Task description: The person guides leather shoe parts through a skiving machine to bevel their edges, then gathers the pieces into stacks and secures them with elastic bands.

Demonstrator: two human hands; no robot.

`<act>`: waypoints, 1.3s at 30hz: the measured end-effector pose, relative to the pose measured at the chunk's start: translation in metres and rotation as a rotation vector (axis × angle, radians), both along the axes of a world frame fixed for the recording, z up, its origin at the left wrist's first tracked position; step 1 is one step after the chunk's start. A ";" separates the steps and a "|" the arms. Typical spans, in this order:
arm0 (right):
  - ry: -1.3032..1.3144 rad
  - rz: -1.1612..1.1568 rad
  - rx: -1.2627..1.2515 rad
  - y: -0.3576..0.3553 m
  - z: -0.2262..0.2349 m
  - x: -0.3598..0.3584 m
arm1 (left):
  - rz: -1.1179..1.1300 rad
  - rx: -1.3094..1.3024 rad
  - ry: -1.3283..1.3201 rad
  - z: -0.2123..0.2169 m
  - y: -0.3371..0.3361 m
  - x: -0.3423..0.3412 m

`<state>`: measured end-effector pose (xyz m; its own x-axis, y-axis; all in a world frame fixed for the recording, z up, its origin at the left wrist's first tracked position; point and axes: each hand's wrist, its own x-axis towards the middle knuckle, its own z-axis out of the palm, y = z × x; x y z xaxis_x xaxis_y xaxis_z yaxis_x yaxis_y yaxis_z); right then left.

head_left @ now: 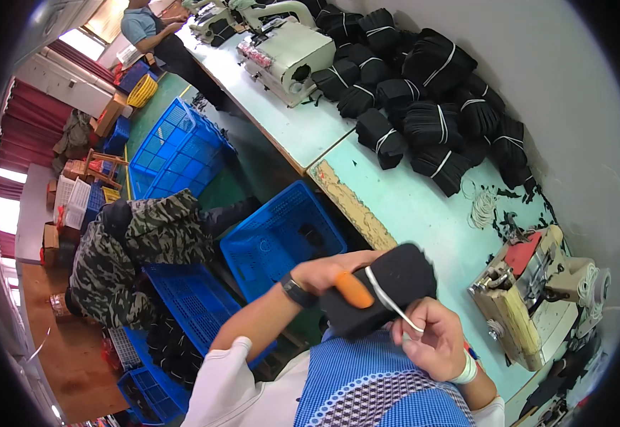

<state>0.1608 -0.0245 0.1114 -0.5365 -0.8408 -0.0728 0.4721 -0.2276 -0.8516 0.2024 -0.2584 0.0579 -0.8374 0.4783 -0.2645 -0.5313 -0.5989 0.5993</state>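
My left hand (318,275) grips a thick bundle of black fabric pieces (404,273) in front of my chest, its thumb in an orange finger cover (353,289) pressed on the near face. Around the bundle runs a white band (381,290). My right hand (435,339) pinches the band's loose end close to the bundle's lower right edge. More white bands (469,368) circle my right wrist. The fingers of my left hand behind the bundle are hidden.
Many tied black bundles (431,122) are heaped along the wall on the pale table (367,186). A sewing machine (530,299) stands at right, near white cord (483,211). Left of the table is a blue crate (242,249). One person in camouflage (171,231) bends beside crates; another (155,35) stands farther off.
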 end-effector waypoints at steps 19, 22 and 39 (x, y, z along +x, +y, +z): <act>0.410 -0.862 0.321 -0.060 -0.002 -0.124 | -0.147 0.307 -0.112 -0.064 -0.064 -0.098; 0.424 -0.860 0.543 -0.009 -0.032 -0.114 | -0.149 0.196 -0.222 -0.064 -0.056 -0.112; 1.244 -0.614 1.100 -0.007 -0.135 -0.052 | -0.651 -1.441 1.433 -0.109 0.032 -0.154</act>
<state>0.1085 -0.0317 -0.0232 -0.8987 -0.3632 0.2458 -0.4383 0.7641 -0.4733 0.0486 -0.2269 -0.0515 -0.5819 0.8059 -0.1089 0.7036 0.5660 0.4296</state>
